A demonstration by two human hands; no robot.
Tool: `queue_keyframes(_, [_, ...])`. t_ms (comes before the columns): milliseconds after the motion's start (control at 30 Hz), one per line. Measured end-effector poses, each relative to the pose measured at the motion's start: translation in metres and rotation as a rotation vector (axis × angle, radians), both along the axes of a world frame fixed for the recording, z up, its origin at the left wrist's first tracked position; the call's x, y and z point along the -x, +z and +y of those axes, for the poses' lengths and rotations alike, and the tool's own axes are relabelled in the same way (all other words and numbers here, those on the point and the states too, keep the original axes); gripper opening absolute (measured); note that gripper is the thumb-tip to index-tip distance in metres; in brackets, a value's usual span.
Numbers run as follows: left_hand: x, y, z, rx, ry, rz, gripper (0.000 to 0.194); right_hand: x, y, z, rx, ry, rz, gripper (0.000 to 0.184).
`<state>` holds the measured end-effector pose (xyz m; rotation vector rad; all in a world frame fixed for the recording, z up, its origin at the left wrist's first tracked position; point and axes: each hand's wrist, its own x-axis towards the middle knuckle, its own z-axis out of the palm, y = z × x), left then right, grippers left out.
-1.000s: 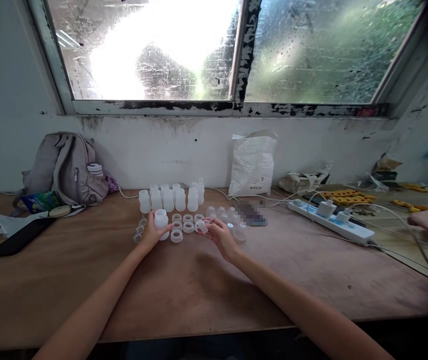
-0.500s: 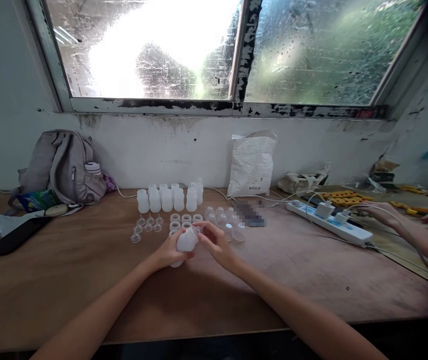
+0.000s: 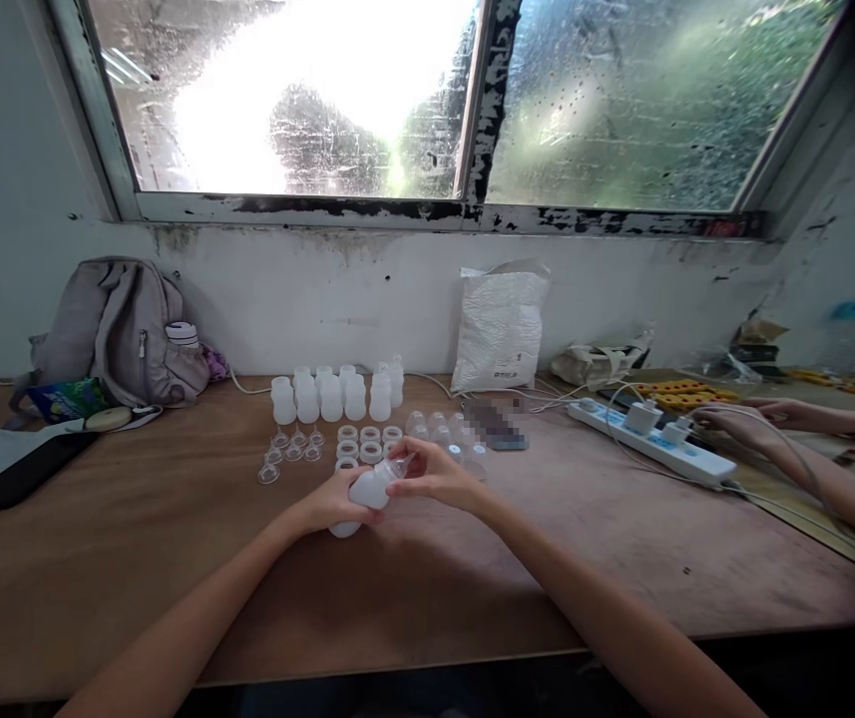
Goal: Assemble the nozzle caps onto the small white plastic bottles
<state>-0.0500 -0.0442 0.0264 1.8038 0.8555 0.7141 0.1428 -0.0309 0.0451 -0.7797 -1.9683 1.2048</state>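
My left hand (image 3: 328, 502) is wrapped round a frosted white baby bottle (image 3: 369, 491), tilted with its top toward the right. At that top, the fingers of my right hand (image 3: 438, 473) close on a clear bottle nipple (image 3: 400, 466). Just behind my hands lie rows of white screw rings (image 3: 371, 451), partly covered by my left hand. Several clear nipples (image 3: 293, 451) sit to the left of the rings. Clear dome caps (image 3: 438, 427) stand on the right, partly hidden behind my right hand. More frosted bottles (image 3: 331, 399) stand upright in rows farther back.
A blurred phone-like object (image 3: 498, 427) lies right of the caps. Beyond it are a power strip (image 3: 651, 444) with cables and a white bag (image 3: 500, 329) against the wall. A backpack (image 3: 117, 329) and a black flat case (image 3: 23, 474) are left. A co-worker's hands (image 3: 741, 427) work at far right.
The bottle has tipped further right and my right hand has turned, with its fingers still at the nipple. At far right, the co-worker's second hand has moved in beside the first.
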Motion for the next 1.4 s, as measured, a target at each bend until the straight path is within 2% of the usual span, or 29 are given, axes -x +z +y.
queue_keyframes(100, [-0.001, 0.003, -0.003, 0.054, -0.059, -0.012, 0.035, 0.001, -0.004, 0.000, -0.079, -0.123, -0.135, 0.029])
queue_keyframes(200, [0.000, 0.002, -0.004, 0.153, -0.082, -0.055, 0.031, 0.004, -0.002, -0.003, -0.231, -0.203, -0.199, 0.035])
queue_keyframes(267, [0.001, 0.000, -0.003, 0.228, -0.068, -0.091, 0.030, 0.005, 0.002, -0.006, -0.274, -0.207, -0.183, 0.032])
queue_keyframes(333, [0.002, -0.002, -0.003, 0.270, -0.057, -0.119, 0.029, 0.006, 0.006, -0.007, -0.226, -0.153, -0.099, 0.026])
queue_keyframes(400, [0.001, -0.002, -0.003, 0.275, -0.057, -0.124, 0.027, 0.007, 0.007, -0.007, -0.141, -0.068, -0.025, 0.036])
queue_keyframes(433, [0.001, -0.001, -0.003, 0.267, -0.065, -0.117, 0.027, 0.007, 0.006, -0.006, -0.103, -0.055, -0.012, 0.036])
queue_keyframes(567, [-0.001, 0.004, -0.006, 0.201, -0.101, -0.095, 0.032, 0.005, 0.003, 0.002, 0.003, -0.113, -0.065, 0.028])
queue_keyframes(700, [0.000, 0.004, -0.006, 0.234, -0.057, -0.083, 0.030, -0.004, 0.008, 0.007, 0.075, 0.053, -0.012, 0.040])
queue_keyframes(733, [0.000, 0.003, -0.006, 0.245, -0.052, -0.080, 0.030, -0.006, 0.009, 0.007, 0.086, 0.053, -0.018, 0.040])
queue_keyframes(800, [0.000, 0.001, -0.005, 0.259, -0.051, -0.079, 0.032, -0.009, 0.012, 0.008, 0.097, -0.032, -0.068, 0.034])
queue_keyframes(867, [-0.001, 0.000, -0.004, 0.278, -0.049, -0.090, 0.034, -0.010, 0.013, 0.009, 0.090, -0.114, -0.062, 0.039])
queue_keyframes(933, [-0.001, -0.001, -0.004, 0.298, -0.040, -0.106, 0.033, -0.009, 0.013, 0.008, 0.073, -0.065, 0.005, 0.033])
queue_keyframes(1000, [-0.001, -0.001, -0.004, 0.304, -0.039, -0.113, 0.032, -0.007, 0.013, 0.006, 0.052, 0.010, 0.030, 0.038])
queue_keyframes(1133, [0.000, -0.001, -0.004, 0.338, -0.030, -0.127, 0.033, -0.002, 0.009, 0.005, -0.001, -0.146, 0.020, 0.030])
queue_keyframes(1267, [0.001, -0.003, -0.002, 0.375, -0.025, -0.150, 0.035, 0.000, 0.005, 0.005, 0.082, -0.024, 0.096, 0.044])
queue_keyframes(1367, [0.001, -0.005, -0.001, 0.367, -0.034, -0.152, 0.034, 0.000, 0.002, 0.007, 0.063, -0.122, 0.030, 0.026])
queue_keyframes(1400, [0.000, -0.005, -0.001, 0.367, -0.031, -0.153, 0.033, 0.000, 0.001, 0.008, 0.049, -0.165, 0.020, 0.026])
